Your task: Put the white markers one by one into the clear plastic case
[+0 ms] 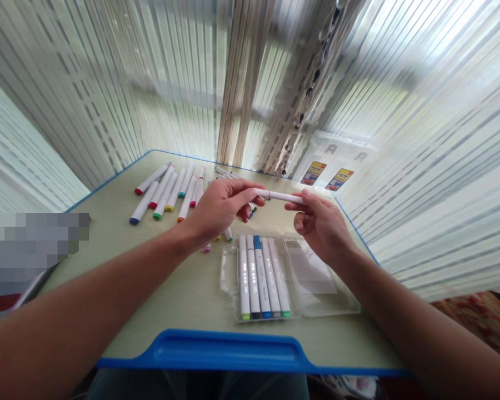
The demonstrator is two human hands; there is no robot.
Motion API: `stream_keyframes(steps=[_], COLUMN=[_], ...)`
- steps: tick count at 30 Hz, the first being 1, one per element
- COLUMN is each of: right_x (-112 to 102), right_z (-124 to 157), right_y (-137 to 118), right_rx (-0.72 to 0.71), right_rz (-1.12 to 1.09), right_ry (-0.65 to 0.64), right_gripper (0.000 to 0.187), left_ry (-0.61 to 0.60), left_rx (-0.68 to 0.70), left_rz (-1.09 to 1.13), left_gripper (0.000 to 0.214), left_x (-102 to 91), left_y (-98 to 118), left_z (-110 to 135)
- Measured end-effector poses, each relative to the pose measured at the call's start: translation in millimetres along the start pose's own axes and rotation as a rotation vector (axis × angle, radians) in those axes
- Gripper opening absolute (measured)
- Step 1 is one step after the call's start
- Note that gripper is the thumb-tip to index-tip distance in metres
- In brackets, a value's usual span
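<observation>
Both my hands hold one thin white marker (281, 196) level above the table, one at each end. My left hand (225, 205) pinches its left end, close to a thin dark ring on the barrel. The right end sits between the fingertips of my right hand (323, 219). Below them lies an open clear plastic case (229, 272) with several white markers (264, 278) side by side; their ends are yellow-green, black, blue, grey and green. Its see-through lid (325, 289) is folded out to the right, partly beneath my right forearm.
Several loose markers (166, 191) with coloured ends lie at the left back of the blue-edged table (108, 266); some are hidden behind my left hand. A second clear case (337, 158) with two labels stands at the back right. Striped curtains (183, 83) hang around the table.
</observation>
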State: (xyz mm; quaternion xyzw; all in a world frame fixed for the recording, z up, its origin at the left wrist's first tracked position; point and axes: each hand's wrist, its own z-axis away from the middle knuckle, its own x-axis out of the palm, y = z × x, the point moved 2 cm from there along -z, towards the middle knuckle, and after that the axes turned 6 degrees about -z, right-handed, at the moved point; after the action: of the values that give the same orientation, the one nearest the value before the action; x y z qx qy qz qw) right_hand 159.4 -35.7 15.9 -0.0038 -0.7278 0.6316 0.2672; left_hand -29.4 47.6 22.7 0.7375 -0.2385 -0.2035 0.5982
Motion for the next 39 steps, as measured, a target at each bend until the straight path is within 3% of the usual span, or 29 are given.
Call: stream_keyframes(steps=[10,16,27,32,39], right_x=[6.0,8.6,4.7,6.1,7.1], right_z=[4.7,6.9,11.2,10.0,8.7], right_y=[-1.3,-1.5,3.2,2.6,-0.5], right_rx=[0.011,-0.012,-0.119,-0.093,-0.119], right_rz=[0.056,0.092,0.458,0.348,0.186], right_ry=[-0.03,-0.086,-0.146,-0.144,-0.109], right_gripper=[0.034,0.028,0.036,0.034,0.029], left_ry=[0.006,-0.016,-0.166,-0.135,0.003], left_rx=[0.048,0.042,0.028,0.038,0.034], left_rz=[-0.142,-0.202,-0.27,-0.278,-0.2], left_gripper=[0.016,0.016,0.028,0.027,0.022], left_x=[0.9,0.8,8.9,7.6,2.0], left_y=[5.3,5.8,1.1,2.0,2.7], left_z=[1.8,3.0,8.4,6.7,2.3])
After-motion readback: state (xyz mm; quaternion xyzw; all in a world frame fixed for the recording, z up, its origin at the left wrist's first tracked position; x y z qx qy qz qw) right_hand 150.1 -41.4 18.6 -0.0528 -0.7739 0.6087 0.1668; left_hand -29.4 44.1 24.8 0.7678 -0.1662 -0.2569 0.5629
